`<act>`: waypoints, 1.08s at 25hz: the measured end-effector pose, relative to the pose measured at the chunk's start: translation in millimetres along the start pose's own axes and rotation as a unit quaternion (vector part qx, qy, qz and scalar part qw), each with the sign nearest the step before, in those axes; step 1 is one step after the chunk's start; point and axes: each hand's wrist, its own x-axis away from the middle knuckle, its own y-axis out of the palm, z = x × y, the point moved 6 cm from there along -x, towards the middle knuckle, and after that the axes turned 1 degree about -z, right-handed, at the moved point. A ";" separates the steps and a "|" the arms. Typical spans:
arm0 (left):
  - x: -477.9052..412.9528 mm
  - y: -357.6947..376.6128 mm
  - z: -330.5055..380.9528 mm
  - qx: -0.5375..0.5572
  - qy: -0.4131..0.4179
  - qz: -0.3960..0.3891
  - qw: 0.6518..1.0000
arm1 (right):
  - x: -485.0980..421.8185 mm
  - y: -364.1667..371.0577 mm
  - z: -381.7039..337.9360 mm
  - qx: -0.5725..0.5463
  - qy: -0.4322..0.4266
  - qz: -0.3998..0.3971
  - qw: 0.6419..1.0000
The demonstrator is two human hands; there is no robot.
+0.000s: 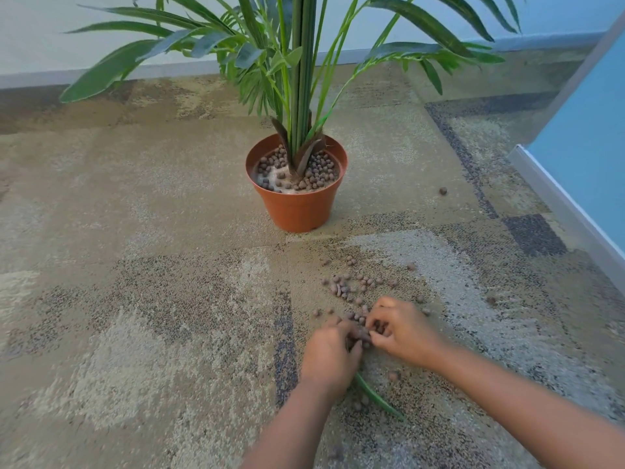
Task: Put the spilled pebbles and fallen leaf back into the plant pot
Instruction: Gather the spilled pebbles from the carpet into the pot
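Brown clay pebbles (351, 287) lie scattered on the carpet just beyond both hands, with the left hand (329, 355) and right hand (400, 330) curled together over a small clump, and the fallen leaf (378, 397) pokes out from under the left wrist. Honestly, a loose scoop could drop some on the way to the terracotta pot (297, 201) well ahead, and strays like the one far off to the right (442, 190) would be easy to miss. Mottled tan-grey carpet (135, 299) hides them well, with a pale wall (101, 11) behind and a blue panel (585, 137) on the right.

Both bare forearms reach forward and low. Left hand (329, 358) and right hand (400, 328) meet, fingers curled, fingertips touching.
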 end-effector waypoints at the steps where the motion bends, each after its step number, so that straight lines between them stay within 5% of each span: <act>1: -0.7 0.0 -3.3 0.017 -0.015 -0.001 1.000 | 1.0 -2.8 3.1 -0.033 0.014 0.010 0.999; 8: -6.5 -0.5 -15.2 0.102 -0.101 0.005 0.990 | -0.8 -27.3 11.6 -0.170 0.055 0.076 0.981; 12: -2.1 -1.4 -10.9 0.062 -0.098 0.003 0.993 | -22.3 -59.0 -6.7 -0.243 0.057 0.105 0.963; 20: 3.0 2.4 -9.7 0.091 -0.113 -0.004 0.989 | -146.4 -160.7 -103.9 -0.201 -0.036 0.295 0.934; 27: -2.8 -1.3 -10.8 0.087 -0.107 -0.016 0.990 | -169.1 -130.5 -103.7 -0.180 0.007 0.276 0.944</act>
